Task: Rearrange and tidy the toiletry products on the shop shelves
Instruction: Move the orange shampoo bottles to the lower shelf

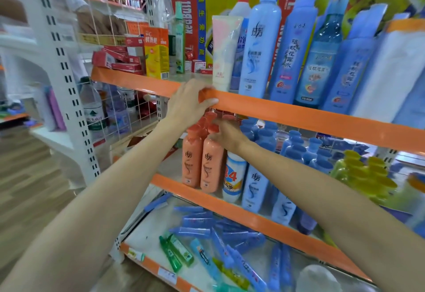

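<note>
on the bottom shelf [230, 275], nearest the camera, blue tubes [220, 229] lie in a loose heap toward the middle, with green tubes [177, 252] beside them near the front left corner. an orange strip runs along this shelf's front edge.

both bare forearms reach up and forward over it. on the middle shelf [230, 209], two orange bottles [202, 163] stand upright side by side at the front left end, touching each other, with more orange caps behind them. the right hand [227, 134] rests on the cap of the right-hand orange bottle, its grip curled round the cap and neck; the fingertips are hidden behind the cap. just right of that bottle stands a white bottle [233, 180] with a red number on it, then pale blue bottles [255, 188] in rows running toward the shelf's right end, and yellow-green bottles [363, 176] at the far right.

the left hand [190, 102] is on the orange front edge of the top shelf [299, 112], thumb underneath and fingers over the lip, its grip curled on that edge.

on the top shelf, a white and pink tube [224, 52] stands cap-down at the front edge just right of the left hand. right of it stand tall pale blue bottles [259, 38] and darker blue ones [319, 61], close together. toward the shelf's left end sit a yellow box [156, 52] and red boxes [119, 58], with a green bottle [179, 38] behind them.
</note>
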